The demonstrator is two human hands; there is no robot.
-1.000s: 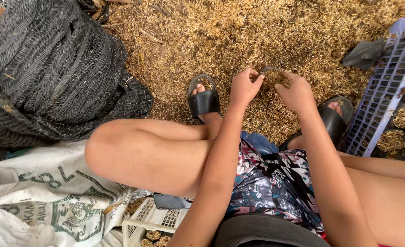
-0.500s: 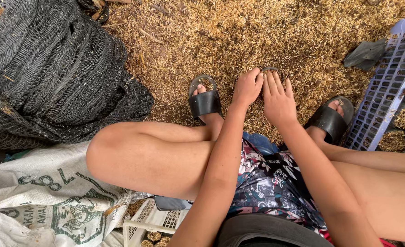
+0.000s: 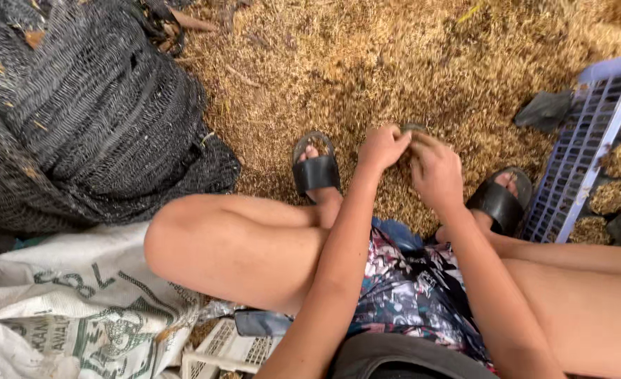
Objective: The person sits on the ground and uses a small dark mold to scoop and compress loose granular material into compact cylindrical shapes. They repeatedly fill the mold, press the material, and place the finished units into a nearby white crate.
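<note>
I sit low over a floor covered in dry tan husk (image 3: 366,63). My left hand (image 3: 382,146) and my right hand (image 3: 437,172) meet between my feet, both pinched on a small dark pot or bag (image 3: 413,130) of which only the top edge shows. My feet wear black slide sandals, one (image 3: 315,170) to the left of the hands and one (image 3: 496,202) to the right. The rest of the small dark thing is hidden behind my fingers.
A big heap of black netting (image 3: 93,119) fills the left side. A printed white sack (image 3: 65,309) lies below it. A lavender plastic crate (image 3: 581,158) at the right edge holds small dark husk-filled pots (image 3: 613,196). A white crate (image 3: 223,347) sits under my leg.
My hands stayed together between my feet. The right hand went from pinching to flat fingers, and now curls again around the small dark thing with the left.
</note>
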